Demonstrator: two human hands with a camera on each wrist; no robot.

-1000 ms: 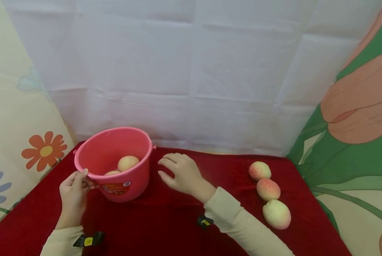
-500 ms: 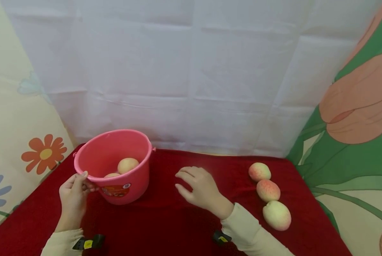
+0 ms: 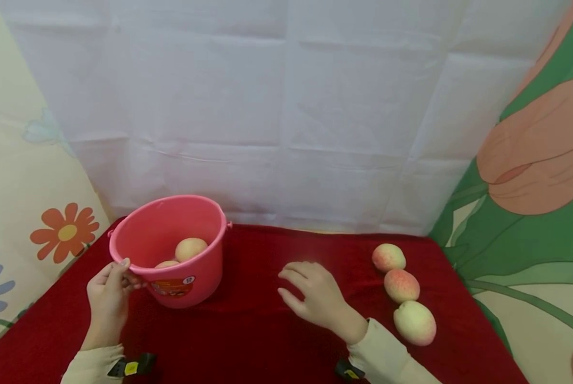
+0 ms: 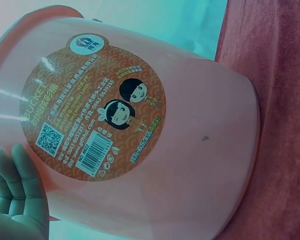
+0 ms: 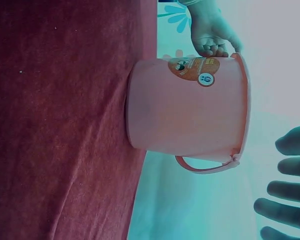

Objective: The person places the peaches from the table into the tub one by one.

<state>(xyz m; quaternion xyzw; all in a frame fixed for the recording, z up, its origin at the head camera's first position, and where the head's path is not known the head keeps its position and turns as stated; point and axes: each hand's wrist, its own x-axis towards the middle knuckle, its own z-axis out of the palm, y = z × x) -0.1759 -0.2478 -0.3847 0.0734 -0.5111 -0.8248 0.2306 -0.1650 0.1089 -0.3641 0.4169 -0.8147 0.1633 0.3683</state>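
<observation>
A pink plastic bucket point(image 3: 197, 282) stands on the red cloth at the left. My left hand point(image 3: 108, 301) grips its near-left rim, thumb over the edge and fingers against the outer wall. Inside the bucket, one peach point(image 3: 191, 249) shows well and another peach point(image 3: 166, 264) is mostly hidden by the rim. My right hand point(image 3: 317, 296) hovers over the middle of the cloth with relaxed fingers, holding nothing. To its right, a peach point(image 3: 389, 257), a redder peach point(image 3: 402, 285) and a paler peach point(image 3: 415, 323) lie in a row. The bucket's label point(image 4: 92, 115) fills much of the left wrist view.
Red cloth point(image 3: 248, 341) covers the table. A white sheet point(image 3: 286, 106) hangs behind it, with flower-patterned hangings point(image 3: 531, 229) at the sides. In the right wrist view the bucket's handle point(image 5: 202, 172) hangs down its far side.
My right hand has moved away from the bucket, rightward and nearer to me, and stays empty. The left hand keeps its hold on the rim. Peaches and bucket look unmoved.
</observation>
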